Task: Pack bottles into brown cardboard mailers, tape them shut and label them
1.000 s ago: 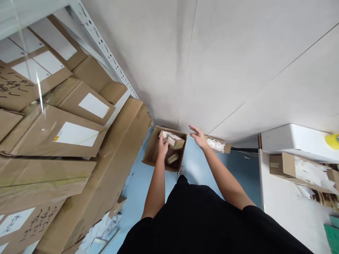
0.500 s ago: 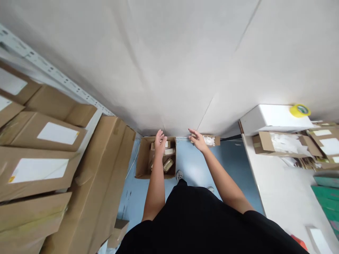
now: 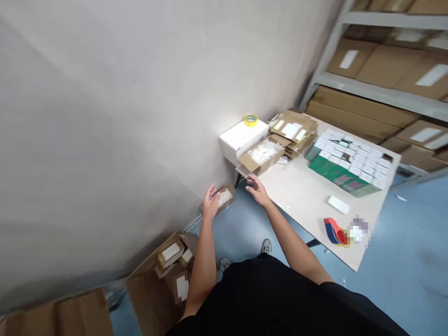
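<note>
My left hand [image 3: 210, 200] hangs in the air with its fingers spread and nothing in it, above a small open carton [image 3: 224, 197] of white pieces on the floor by the wall. My right hand [image 3: 256, 188] is also open and holds nothing; it hovers near the corner of the pale table [image 3: 308, 198]. Below my left arm, an open cardboard box [image 3: 154, 284] on the floor holds several small brown cartons with white labels [image 3: 170, 253].
On the table lie rows of green and white packs [image 3: 345, 163], an open carton of white pieces [image 3: 261, 156], flattened cartons [image 3: 292, 130], a white box [image 3: 241, 137] with a yellow tape roll [image 3: 250, 120], and a red-blue tape dispenser [image 3: 334, 231]. Shelves with large cartons [image 3: 385, 70] stand behind.
The view has swung to the right, from the box on the floor towards the table. My left hand has left the small cartons in the box; both hands stay open.
</note>
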{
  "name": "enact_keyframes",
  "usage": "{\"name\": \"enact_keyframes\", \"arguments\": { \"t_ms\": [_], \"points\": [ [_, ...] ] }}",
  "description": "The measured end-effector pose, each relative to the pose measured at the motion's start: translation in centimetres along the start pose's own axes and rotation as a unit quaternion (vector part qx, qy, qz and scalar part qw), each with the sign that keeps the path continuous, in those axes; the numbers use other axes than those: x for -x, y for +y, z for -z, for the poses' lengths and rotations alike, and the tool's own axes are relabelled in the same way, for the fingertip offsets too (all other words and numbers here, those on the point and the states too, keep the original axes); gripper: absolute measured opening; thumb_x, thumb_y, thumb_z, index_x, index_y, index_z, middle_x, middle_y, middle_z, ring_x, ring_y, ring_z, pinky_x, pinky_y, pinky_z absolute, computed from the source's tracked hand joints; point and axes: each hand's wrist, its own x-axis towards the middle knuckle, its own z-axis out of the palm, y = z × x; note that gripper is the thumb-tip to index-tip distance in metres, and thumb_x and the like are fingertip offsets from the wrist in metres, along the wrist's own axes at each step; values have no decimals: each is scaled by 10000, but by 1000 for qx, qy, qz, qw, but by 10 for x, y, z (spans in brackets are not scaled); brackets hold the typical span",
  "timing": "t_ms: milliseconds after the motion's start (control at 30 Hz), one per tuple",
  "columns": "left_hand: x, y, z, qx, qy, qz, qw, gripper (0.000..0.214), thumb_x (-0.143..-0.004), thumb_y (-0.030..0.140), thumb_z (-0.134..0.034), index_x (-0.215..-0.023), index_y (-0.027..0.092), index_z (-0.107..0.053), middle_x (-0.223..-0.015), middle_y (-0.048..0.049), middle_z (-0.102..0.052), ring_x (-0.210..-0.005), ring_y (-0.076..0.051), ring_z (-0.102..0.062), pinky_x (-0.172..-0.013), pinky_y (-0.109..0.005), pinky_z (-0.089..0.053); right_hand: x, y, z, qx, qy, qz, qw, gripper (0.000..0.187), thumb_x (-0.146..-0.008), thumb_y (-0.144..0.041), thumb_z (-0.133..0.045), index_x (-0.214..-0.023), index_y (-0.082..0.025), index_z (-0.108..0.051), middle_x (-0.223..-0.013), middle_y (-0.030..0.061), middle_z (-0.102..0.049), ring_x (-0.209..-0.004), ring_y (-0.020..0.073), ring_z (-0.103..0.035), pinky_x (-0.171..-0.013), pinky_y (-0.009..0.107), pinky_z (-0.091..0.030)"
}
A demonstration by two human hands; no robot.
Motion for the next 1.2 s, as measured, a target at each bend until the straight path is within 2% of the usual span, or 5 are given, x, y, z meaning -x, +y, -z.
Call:
{"name": "enact_keyframes", "arguments": {
  "t_ms": [300, 533, 633, 800, 1200],
  "points": [
    [-18, 36, -258, 10, -221, -30, 975, 590, -875, 444, -756, -1407, 231, -612, -1487, -158, -598, -1350, -306, -595, -1106, -476, -514, 49, -13, 217, -13, 215, 4, 977, 614, -839, -442, -747, -1421, -316, -594, -1518, 115, -571, -1304, 312, -603, -1053, 514, -528],
    [-3, 53, -390, -3, -352, -40, 935, 567, -881, 422, -746, -1400, 234, -615, -1506, -157, -578, -1336, -310, -601, -1088, -493, -523, 91, -20, 316, -32, 341, -6, 940, 626, -828, -435, -735, -1421, -299, -587, -1505, 122, -582, -1293, 308, -615, -1079, 521, -515],
    [0, 55, -419, -12, -388, -35, 921, 556, -896, 401, -727, -1415, 243, -607, -1526, -145, -564, -1358, -309, -588, -1096, -485, -519, 97, -19, 335, -35, 369, -15, 929, 617, -833, -427, -728, -1421, -306, -589, -1512, 112, -581, -1298, 309, -613, -1085, 522, -510],
    [-14, 48, -439, -22, -414, -11, 910, 551, -901, 379, -710, -1422, 238, -599, -1542, -148, -552, -1378, -313, -575, -1096, -486, -518, 85, -11, 350, -37, 392, -31, 919, 611, -834, -424, -723, -1420, -309, -594, -1512, 108, -583, -1304, 312, -613, -1080, 522, -515],
    [-120, 29, -479, -3, -447, 26, 894, 532, -898, 360, -722, -1407, 256, -612, -1525, -129, -572, -1381, -305, -570, -1109, -480, -508, -11, -3, 361, 10, 438, -60, 897, 599, -828, -435, -702, -1404, -309, -596, -1521, 111, -576, -1281, 311, -624, -1067, 522, -509]
  ]
}}
